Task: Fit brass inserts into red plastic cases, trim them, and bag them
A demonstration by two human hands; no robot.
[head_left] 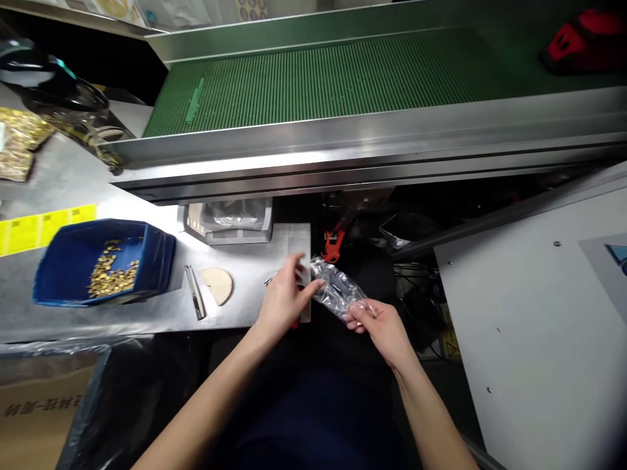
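Note:
A clear plastic bag (337, 287) hangs between my hands, just off the table's right end. My right hand (372, 320) is closed on its lower right end, thumb over fingers. Beside the bag's upper left end, my left hand (289, 290) has its thumb and fingers apart, slightly blurred, with nothing visible in it. A thin metal tip (270, 279) pokes out behind the left hand; the rest of it is hidden. To the left lie tweezers (196, 292) and a pale part-round disc (218, 285). Orange-handled pliers or cutters (334, 245) are just beyond the bag.
A blue bin (53, 274) with small brass-coloured parts stands on the metal table (245, 313). Behind it, a grey tray (235, 235) holds clear bags. A green conveyor belt (313, 85) with a metal rail crosses the back. A white panel (539, 313) stands right.

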